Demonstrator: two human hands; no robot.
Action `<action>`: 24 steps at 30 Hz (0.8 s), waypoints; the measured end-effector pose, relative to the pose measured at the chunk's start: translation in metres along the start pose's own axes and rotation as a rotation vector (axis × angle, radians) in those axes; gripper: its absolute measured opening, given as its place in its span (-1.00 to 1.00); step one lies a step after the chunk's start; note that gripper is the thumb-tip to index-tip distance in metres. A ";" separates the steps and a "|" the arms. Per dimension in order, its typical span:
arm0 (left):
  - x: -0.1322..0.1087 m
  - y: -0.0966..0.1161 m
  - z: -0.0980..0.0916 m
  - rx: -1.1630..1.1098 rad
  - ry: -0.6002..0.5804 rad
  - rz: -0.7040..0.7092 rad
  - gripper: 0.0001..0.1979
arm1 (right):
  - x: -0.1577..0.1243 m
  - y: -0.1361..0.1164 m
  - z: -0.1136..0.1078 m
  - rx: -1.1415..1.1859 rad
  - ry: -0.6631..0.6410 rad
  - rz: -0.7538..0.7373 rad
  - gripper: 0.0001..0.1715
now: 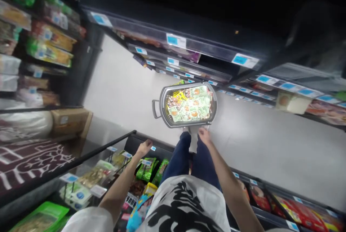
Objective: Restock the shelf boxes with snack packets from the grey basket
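Note:
My left hand (144, 148) is out at the left, its fingers curled in, beside the edge of the low shelf and a small price tag. Nothing shows in it. In front of my legs hangs my right hand (204, 135), also with fingers curled and no object visible in it. Just beyond it in the view stands a grey shopping basket (162, 106) with a handle at its left end. Pale green packets (195, 104) with orange pictures fill the basket, along with a few yellow and brown ones (179, 97).
Dark shelves with blue-and-white price tags (176, 40) run across the far side. Bagged goods (51, 44) hang at the left, above a cardboard box (70, 122). Green packets (147, 170) and red packs (296, 208) sit on low shelves near me. Pale floor (119, 80) lies between.

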State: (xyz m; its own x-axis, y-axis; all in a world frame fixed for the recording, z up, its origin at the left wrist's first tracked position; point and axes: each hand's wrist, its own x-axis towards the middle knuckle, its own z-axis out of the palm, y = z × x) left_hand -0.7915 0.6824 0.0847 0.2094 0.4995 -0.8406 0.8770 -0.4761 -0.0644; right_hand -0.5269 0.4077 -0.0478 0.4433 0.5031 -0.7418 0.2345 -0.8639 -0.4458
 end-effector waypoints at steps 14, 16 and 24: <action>0.174 0.187 0.055 -0.313 0.222 0.265 -0.56 | 0.134 0.019 0.019 0.139 0.121 -0.054 -0.68; 0.205 0.206 0.048 -0.387 0.291 0.204 -0.49 | 0.155 0.022 0.025 0.175 0.129 -0.051 -0.67; 0.226 0.219 0.080 -0.809 0.058 0.094 -0.42 | 0.167 0.024 0.035 0.356 0.221 -0.034 -0.75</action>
State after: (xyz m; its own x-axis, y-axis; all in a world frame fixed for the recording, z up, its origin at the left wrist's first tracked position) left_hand -0.5862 0.6330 -0.1618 0.3004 0.5308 -0.7925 0.8907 0.1411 0.4321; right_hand -0.4777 0.4716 -0.2005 0.6244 0.4803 -0.6159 -0.0447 -0.7653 -0.6422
